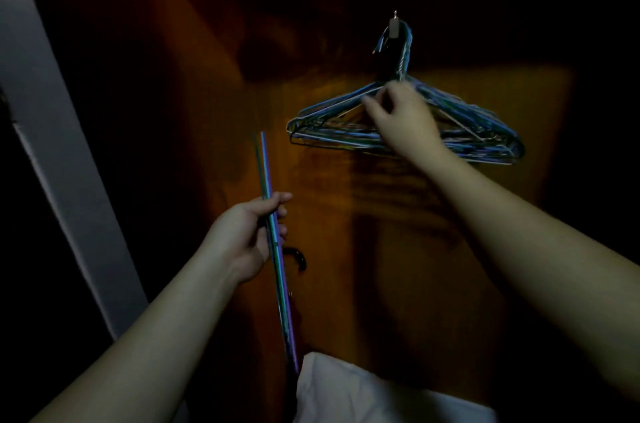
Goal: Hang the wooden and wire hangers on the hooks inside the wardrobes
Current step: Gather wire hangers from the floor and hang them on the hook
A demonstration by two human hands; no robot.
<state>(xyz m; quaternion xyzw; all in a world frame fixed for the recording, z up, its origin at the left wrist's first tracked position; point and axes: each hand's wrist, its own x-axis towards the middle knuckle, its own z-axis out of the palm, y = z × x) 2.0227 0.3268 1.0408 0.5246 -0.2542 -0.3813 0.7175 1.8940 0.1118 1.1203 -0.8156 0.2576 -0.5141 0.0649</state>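
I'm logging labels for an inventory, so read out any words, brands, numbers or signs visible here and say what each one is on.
None can be read: no text shows on the bundle of blue and green wire hangers on the small metal wall hook, the edge-on wire hangers in the left hand, or the dark wooden wardrobe panel.

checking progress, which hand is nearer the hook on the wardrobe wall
Right. The right hand touches the wire hangers just below the hook; the left hand is lower left.

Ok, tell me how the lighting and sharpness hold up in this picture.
Head view: very dim, corners falling to black; a warm patch lights the brown wooden wardrobe panel behind the bundle of blue wire hangers. The right hand on them is motion-blurred; the left hand gripping thin coloured wire hangers is sharper.
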